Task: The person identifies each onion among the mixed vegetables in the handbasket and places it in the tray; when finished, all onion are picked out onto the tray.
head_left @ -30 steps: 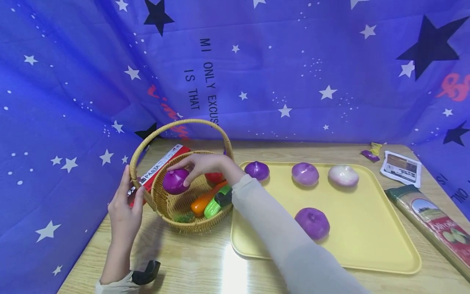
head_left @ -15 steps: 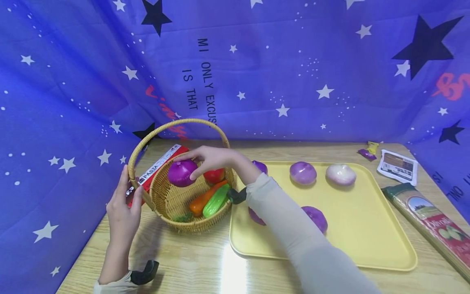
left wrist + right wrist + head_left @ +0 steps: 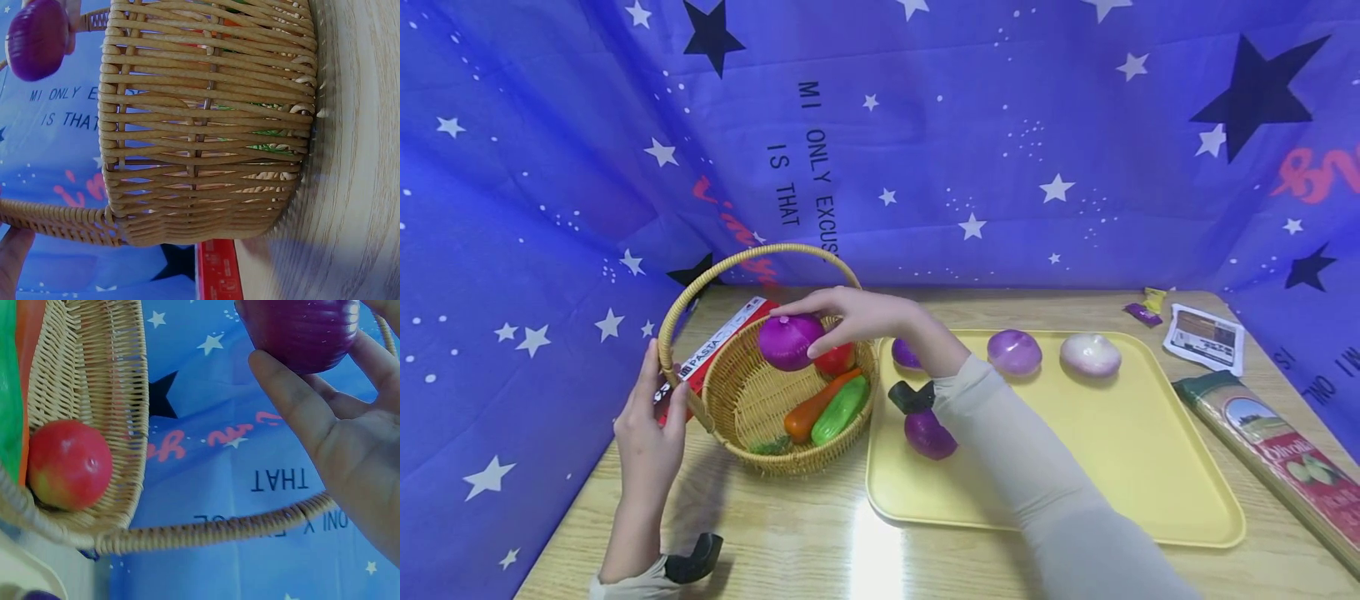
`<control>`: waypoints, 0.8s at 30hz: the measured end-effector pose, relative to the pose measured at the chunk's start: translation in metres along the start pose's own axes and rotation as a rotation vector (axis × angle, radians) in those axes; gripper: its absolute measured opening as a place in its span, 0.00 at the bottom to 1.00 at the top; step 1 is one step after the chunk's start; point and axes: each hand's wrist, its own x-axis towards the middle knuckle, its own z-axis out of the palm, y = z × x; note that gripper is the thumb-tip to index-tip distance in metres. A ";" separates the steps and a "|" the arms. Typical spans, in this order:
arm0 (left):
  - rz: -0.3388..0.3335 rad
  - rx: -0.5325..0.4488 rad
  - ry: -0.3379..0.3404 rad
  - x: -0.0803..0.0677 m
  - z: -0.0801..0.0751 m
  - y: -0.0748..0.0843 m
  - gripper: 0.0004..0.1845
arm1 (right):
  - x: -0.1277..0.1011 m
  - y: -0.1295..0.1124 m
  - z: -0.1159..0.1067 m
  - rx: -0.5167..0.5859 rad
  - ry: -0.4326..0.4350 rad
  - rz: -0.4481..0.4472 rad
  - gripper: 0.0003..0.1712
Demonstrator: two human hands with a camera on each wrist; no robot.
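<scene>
My right hand [image 3: 842, 321] grips a purple onion [image 3: 788, 342] [image 3: 300, 331] [image 3: 34, 37] above the wicker basket [image 3: 752, 408] [image 3: 200, 125] [image 3: 94, 394], just under its arched handle [image 3: 745, 258]. My left hand [image 3: 651, 412] holds the basket at its left rim where the handle joins. Inside the basket lie a red apple [image 3: 835, 358] [image 3: 65, 464], an orange carrot [image 3: 812, 407] and a green cucumber [image 3: 838, 410]. On the yellow tray [image 3: 1120, 450] to the right sit several onions, among them a dark purple one [image 3: 929, 433], a pale purple one [image 3: 1013, 352] and a whitish one [image 3: 1090, 355].
A red pasta box [image 3: 715, 350] lies behind the basket on the wooden table [image 3: 820, 550]. A long pasta packet [image 3: 1277, 454], a white sachet [image 3: 1206, 337] and small wrappers [image 3: 1142, 307] lie right of the tray. Blue star-printed cloth [image 3: 925, 142] walls the table.
My right hand has lifted the purple onion up out of the basket and carried it rightward. My left hand has stayed on the basket rim.
</scene>
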 end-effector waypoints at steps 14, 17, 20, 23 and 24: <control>-0.006 0.018 -0.005 0.000 -0.001 0.002 0.36 | -0.049 -0.003 -0.019 0.009 0.110 -0.022 0.36; -0.005 0.019 -0.009 0.000 -0.001 0.001 0.36 | -0.060 -0.004 -0.023 0.022 0.114 -0.004 0.37; -0.002 0.020 -0.011 0.000 -0.001 0.001 0.36 | -0.072 -0.006 -0.026 0.006 0.125 0.014 0.37; 0.007 0.016 -0.004 0.000 0.000 0.001 0.35 | -0.086 -0.007 -0.029 0.006 0.135 0.013 0.37; 0.010 0.013 -0.001 0.000 0.000 0.001 0.35 | -0.091 -0.007 -0.029 0.006 0.138 0.008 0.37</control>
